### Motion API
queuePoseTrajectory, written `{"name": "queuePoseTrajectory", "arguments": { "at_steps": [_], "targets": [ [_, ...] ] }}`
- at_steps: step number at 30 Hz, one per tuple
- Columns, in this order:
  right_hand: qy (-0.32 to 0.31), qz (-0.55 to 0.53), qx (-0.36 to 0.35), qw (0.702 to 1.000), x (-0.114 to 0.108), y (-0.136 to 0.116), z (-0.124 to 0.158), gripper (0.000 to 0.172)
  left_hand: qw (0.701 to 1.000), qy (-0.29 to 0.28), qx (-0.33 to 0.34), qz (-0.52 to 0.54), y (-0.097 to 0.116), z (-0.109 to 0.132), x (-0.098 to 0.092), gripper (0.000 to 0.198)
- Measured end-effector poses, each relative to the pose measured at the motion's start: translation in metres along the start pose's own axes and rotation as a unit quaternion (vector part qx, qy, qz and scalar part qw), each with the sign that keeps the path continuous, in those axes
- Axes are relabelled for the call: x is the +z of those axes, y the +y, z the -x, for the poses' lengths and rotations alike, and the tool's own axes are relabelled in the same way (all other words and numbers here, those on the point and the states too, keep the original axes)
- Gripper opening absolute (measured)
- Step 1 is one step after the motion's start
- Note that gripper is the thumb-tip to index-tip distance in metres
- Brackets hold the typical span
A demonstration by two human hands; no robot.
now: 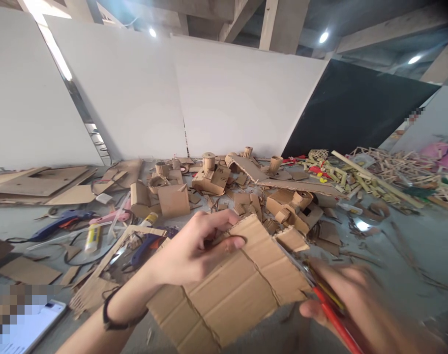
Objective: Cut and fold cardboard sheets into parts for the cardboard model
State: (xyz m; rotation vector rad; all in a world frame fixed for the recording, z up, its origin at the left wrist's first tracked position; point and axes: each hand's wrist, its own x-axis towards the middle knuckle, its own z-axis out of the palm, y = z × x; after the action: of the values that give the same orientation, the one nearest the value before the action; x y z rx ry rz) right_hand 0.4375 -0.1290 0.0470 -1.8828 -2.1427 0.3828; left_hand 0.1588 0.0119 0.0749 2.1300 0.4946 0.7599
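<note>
My left hand point(205, 250) pinches the upper edge of a brown corrugated cardboard piece point(242, 285), its thumb lying on the near face. Creases run across this sheet and its edges are rough. At the right end of the sheet, my right hand point(345, 295) is closed around a red-handled cutting tool point(332, 314), which also has a yellow-and-dark part. Motion blurs the hand and the tool, and the exact kind is unclear. The tool's metal end meets the cardboard edge, beside a narrow cardboard strip point(292, 238) that sticks up there.
Behind my hands lie cardboard scraps, box shapes point(297, 209) and rolled cardboard tubes point(209, 161). Blue glue guns point(61, 225), a glue stick point(93, 238) and a phone point(43, 324) are at left. Bamboo pieces point(374, 179) and thin sticks are piled at right. White panels point(246, 98) stand behind.
</note>
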Motion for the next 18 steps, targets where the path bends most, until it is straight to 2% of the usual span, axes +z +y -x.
{"name": "queuePoseTrajectory", "arguments": {
  "at_steps": [4,8,12,14,16,18],
  "targets": [
    [0.087,0.003,-0.053,0.995,0.005,0.004,0.0,0.03,1.0,0.002,-0.008,0.019,0.003,0.0,-0.001,0.024],
    [0.089,-0.053,-0.042,0.994,0.003,0.012,-0.005,0.034,0.999,0.026,-0.004,0.028,0.008,0.001,-0.001,0.024],
    [0.138,-0.056,-0.039,0.988,-0.002,0.02,-0.004,0.042,0.996,0.056,-0.01,0.073,0.006,0.001,-0.004,0.022],
    [0.138,-0.077,-0.038,0.987,-0.003,0.024,-0.001,0.046,0.994,0.071,-0.016,0.078,0.004,0.001,-0.006,0.023],
    [0.146,-0.134,-0.032,0.98,-0.001,0.028,0.0,0.053,0.992,0.119,-0.009,0.035,0.004,0.001,-0.004,0.022],
    [0.179,-0.194,-0.034,0.964,0.003,0.029,-0.003,0.064,0.979,0.199,0.028,-0.04,0.004,0.003,0.001,0.02]
  ]
}}
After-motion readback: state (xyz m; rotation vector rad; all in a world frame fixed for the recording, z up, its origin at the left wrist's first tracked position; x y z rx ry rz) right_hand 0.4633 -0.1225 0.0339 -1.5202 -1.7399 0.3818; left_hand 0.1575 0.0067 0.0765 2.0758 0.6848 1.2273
